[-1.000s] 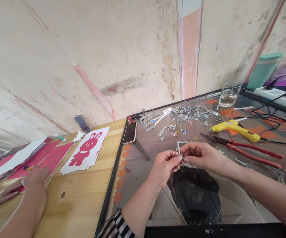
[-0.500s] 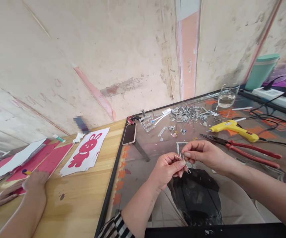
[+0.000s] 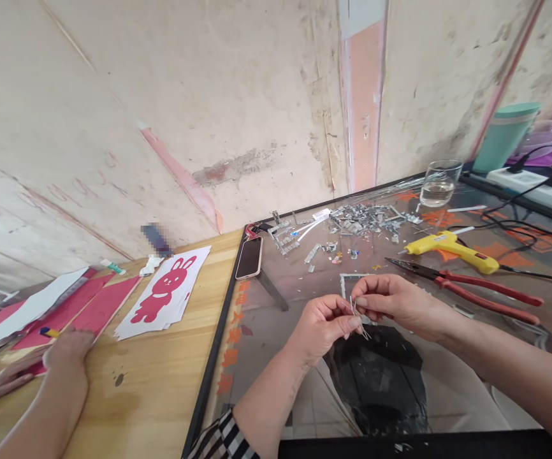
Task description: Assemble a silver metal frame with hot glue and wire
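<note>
Close together over the dark glass tabletop (image 3: 299, 389), my two hands pinch thin pale wire-like strips (image 3: 364, 331). My left hand (image 3: 326, 325) is closed, thumb against the fingers, with the strip ends sticking out below it. My right hand (image 3: 395, 303) is closed too, its fingertips touching the upper part of the strips beside my left fingertips. What exactly the strips are is too small to make out. Partly hidden behind the hands lies a pale metal frame (image 3: 347, 280). A pair of red-handled long-nose pliers (image 3: 477, 293) rests right of my right hand.
A yellow glue gun (image 3: 452, 250), a glass of liquid (image 3: 441, 185) and a heap of metal pieces (image 3: 366, 220) lie farther back. A phone (image 3: 250, 258) sits at the left edge. On the wooden table, another person's hands (image 3: 68, 350) rest by red paper (image 3: 108, 303) and a rabbit print (image 3: 166, 290).
My right hand has shifted slightly down and to the right. The strips between my fingertips sit at a different angle, with their lower ends crossing. My left hand has barely moved.
</note>
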`<state>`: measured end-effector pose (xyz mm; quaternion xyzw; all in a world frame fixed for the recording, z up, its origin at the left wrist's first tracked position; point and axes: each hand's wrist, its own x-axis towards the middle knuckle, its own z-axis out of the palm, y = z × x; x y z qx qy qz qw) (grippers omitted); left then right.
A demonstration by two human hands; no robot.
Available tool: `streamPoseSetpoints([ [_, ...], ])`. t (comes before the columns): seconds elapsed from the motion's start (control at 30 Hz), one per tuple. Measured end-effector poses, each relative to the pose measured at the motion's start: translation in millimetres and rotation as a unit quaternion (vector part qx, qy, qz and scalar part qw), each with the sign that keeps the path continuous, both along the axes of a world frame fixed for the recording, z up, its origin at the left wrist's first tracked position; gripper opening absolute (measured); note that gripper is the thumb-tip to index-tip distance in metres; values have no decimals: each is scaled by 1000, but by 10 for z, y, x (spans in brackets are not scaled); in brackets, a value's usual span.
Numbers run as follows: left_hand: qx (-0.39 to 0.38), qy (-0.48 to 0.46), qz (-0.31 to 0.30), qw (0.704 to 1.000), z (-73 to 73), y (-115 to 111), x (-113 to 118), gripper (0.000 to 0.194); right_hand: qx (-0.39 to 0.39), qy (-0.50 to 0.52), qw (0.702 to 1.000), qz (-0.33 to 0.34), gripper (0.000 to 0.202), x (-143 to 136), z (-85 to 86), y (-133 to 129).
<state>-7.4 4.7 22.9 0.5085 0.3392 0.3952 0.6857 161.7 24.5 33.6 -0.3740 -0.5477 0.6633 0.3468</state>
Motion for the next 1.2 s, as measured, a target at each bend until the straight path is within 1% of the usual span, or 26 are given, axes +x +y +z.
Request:
streamPoseSetpoints([
  [0.13,-8,-3,19,1000,-11,-18,25,22,24,-27,999,7,12,7,52,-18],
  [0.3,-55,-44,17,997,-32,-38,50,26,79,-43,996,2,12,15,74,-24],
  [0.43,-88,-78,16,993,-22,-38,49,30,55,-20,998,2,14,5,34,-14],
  [0.53,-97,-88,9,991,-11,-29,36,30,30,2,1000,-1,16,-3,12,-16],
  [0.67,-109,-67,12,992,2,-13,11,29,49,-8,999,-14,14,-2,35,-34],
  [0.83,-110,-39,-2,993,13,3,-17,30,62,-37,997,-9,13,6,64,-48],
  [1.07,-92,-29,-16,995,6,5,-38,28,60,-64,996,3,9,1,47,-26],
  [1.2,-89,-23,-15,996,-7,7,-34,28,83,-85,993,-3,11,-11,17,-34],
])
